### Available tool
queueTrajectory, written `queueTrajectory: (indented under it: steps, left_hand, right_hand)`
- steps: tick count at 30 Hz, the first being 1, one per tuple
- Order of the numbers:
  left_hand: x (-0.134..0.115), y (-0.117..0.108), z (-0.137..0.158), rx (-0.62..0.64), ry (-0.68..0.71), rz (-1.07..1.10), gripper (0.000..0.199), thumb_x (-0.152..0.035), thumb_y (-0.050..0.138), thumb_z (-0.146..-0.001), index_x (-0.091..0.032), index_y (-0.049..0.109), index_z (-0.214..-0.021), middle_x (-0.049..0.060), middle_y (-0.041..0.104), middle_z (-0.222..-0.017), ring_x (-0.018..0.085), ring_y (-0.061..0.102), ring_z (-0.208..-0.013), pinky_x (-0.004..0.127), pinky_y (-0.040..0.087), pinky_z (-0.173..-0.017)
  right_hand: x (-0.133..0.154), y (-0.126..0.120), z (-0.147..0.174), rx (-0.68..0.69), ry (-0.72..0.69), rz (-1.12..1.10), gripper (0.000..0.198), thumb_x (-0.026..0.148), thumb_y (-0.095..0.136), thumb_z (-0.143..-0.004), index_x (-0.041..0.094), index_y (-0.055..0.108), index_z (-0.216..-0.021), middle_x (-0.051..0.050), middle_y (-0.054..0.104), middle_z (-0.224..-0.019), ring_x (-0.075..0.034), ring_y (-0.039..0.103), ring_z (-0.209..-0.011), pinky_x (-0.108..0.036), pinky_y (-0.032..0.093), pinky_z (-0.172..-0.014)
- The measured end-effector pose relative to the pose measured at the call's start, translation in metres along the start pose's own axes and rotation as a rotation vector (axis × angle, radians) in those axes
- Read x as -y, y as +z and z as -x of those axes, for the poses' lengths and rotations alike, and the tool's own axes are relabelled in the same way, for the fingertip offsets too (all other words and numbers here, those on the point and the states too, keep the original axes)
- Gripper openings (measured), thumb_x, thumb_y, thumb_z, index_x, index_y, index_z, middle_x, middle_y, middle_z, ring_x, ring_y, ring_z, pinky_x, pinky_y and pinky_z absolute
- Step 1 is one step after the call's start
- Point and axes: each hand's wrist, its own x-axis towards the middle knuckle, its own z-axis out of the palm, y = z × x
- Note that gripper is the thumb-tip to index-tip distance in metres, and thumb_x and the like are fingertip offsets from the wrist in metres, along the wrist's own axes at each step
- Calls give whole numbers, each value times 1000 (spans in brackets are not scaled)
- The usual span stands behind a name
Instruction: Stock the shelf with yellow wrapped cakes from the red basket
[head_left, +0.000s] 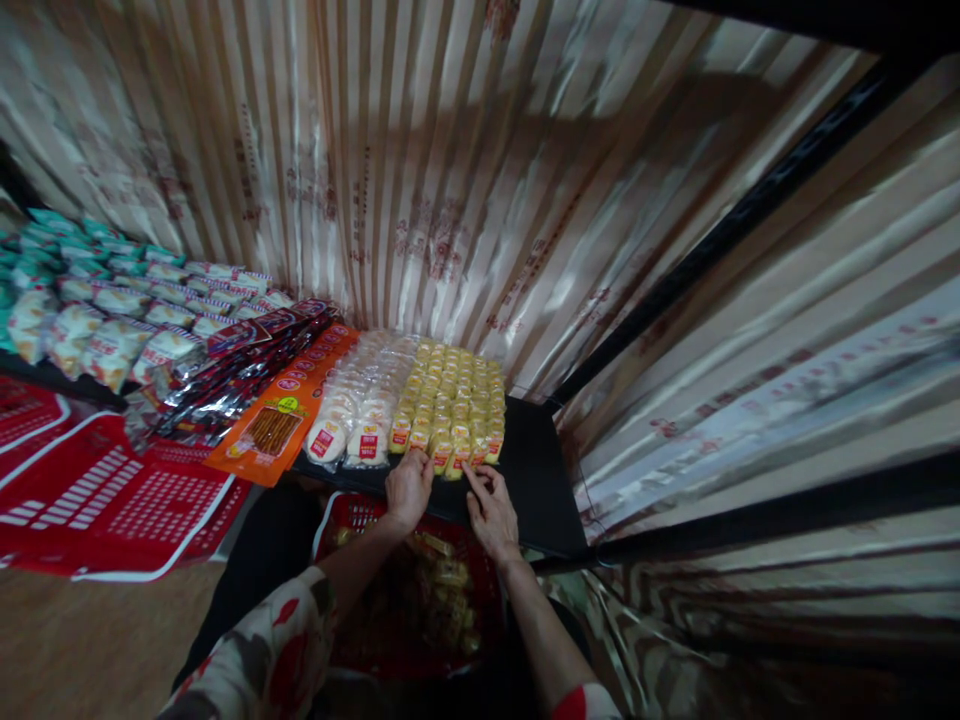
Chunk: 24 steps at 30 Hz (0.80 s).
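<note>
right now, both hands are at the near edge of the yellow packs (450, 400), which lie on a black shelf (536, 475) directly ahead of the fingertips. the block's rows run lengthwise away from the hands, toward the striped sheeting (442, 190) behind. the left hand (409, 490) is curled, its thumb and finger close together against the front row left of centre; whether it pinches a pack, i cannot tell. the right hand (493, 510) has its forefinger stretched to the front row and the others loosely bent; no pack shows in it, but its palm side is hidden, so its hold is unclear too. that hand seems nearer the frontmost pack, just ahead of its fingertip. left of the grip, beside the yellow block, lie white packs (369, 440), then an orange bag (281, 420). below both wrists is a red basket (363, 513) holding yellowish packets (450, 575).
</note>
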Motion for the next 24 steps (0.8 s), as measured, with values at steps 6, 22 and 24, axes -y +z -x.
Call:
queueTrajectory:
  steps: [6,22,24]
  left_hand:
    - [5,6,0,-58,95,69,9,-20,46,-87,-19,55,-89,1,62,-84,11,59,-75,20,40,-66]
    - [5,13,-1,-55,136,37,12,-18,43,-88,-20,54,-84,0,59,-84,11,57,-76,20,40,-67]
    - [6,15,-1,-53,131,40,12,-18,43,-88,-20,54,-84,0,59,-84,11,57,-75,20,40,-66]
  right_hand:
    - [-1,1,0,17,-8,-4,52,18,42,-81,36,45,-130,-3,43,-117,-16,52,-99,-33,48,-89]
    - [-3,4,0,28,1,13,55,18,42,-80,38,43,-131,-2,44,-116,-17,51,-100,-33,48,-88]
    - [-3,4,-1,34,1,15,55,18,41,-80,38,43,-131,-3,43,-116,-17,51,-100,-34,47,-89]
